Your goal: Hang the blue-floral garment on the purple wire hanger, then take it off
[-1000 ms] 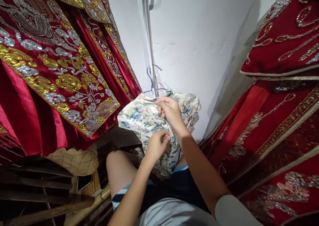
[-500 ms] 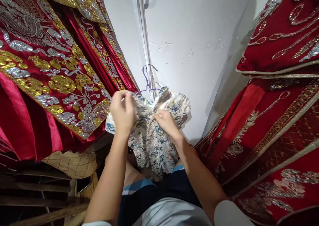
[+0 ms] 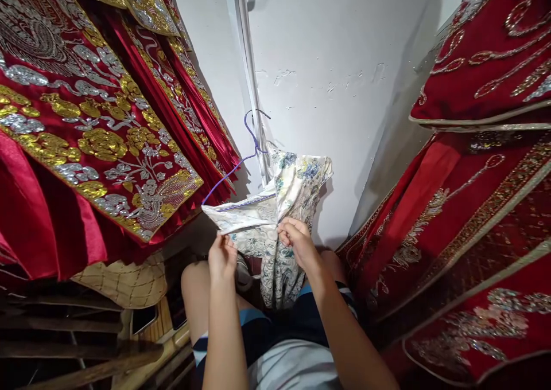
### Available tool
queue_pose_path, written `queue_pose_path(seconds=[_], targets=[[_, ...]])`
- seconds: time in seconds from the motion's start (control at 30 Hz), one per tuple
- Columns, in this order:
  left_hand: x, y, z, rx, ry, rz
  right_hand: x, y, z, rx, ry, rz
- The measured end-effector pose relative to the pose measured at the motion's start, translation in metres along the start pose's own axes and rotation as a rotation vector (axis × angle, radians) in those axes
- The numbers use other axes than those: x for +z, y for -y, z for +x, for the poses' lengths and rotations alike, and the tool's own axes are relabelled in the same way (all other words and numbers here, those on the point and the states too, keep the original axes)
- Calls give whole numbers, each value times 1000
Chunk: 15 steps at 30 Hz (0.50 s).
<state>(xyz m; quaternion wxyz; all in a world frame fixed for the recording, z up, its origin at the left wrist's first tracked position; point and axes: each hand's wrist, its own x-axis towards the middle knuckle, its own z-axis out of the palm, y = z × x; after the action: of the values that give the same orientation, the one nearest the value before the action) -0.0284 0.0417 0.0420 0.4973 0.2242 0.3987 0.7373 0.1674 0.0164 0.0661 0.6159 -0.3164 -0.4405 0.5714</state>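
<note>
Floral garment (image 3: 299,186) on a purple hanger (image 3: 226,178), seen from above, in front of the person's knees. On the right, the cloth covers the hanger's shoulder; on the left, the hanger's sloping arm lies bare, its tip at the corner of the cloth. Part of the hanger's lower bar shows inside the gaping edge of the garment. The lower part of the cloth hangs in folds between the legs (image 3: 196,289).

The left hand (image 3: 222,259) is below the left part of the garment, its fingers pinching the pale edge. The right hand (image 3: 298,242) is near the garment's middle, its fingers grasping a gathered bit of the cloth.

The hanger's hook crosses a metal pole (image 3: 246,51); whether it is caught there cannot be told. Behind stands a white wall (image 3: 327,40) with chipped patches. To the left hangs a red costume (image 3: 101,143) with gold and silver sequins; to the right, a red beaded costume (image 3: 486,74). At lower left, a beige cushion (image 3: 124,278) with a crisscross pattern lies beside dark wooden slats (image 3: 69,353), with a phone (image 3: 144,319) near it.
</note>
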Motion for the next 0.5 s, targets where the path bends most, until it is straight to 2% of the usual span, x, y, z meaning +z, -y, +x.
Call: queue_pose_path(seconds=[0.07, 0.13, 0.23, 0.3, 0.4, 0.5], targets=[[-2, 14, -7, -24, 49, 117, -12, 1, -1, -18, -45, 29], [-2, 17, -14, -31, 117, 223, -25, 2, 0, -26, -78, 33], [3, 9, -24, 37, 260, 364, -45, 3, 0, 26, -83, -10], [11, 0, -34, 111, 364, 349, -54, 5, -1, 124, -23, -112], [27, -11, -54, 163, 482, 187, -54, 17, -8, 184, 86, -296], [47, -17, -79, 280, 540, 270, -41, 32, -18, 27, 183, -365]])
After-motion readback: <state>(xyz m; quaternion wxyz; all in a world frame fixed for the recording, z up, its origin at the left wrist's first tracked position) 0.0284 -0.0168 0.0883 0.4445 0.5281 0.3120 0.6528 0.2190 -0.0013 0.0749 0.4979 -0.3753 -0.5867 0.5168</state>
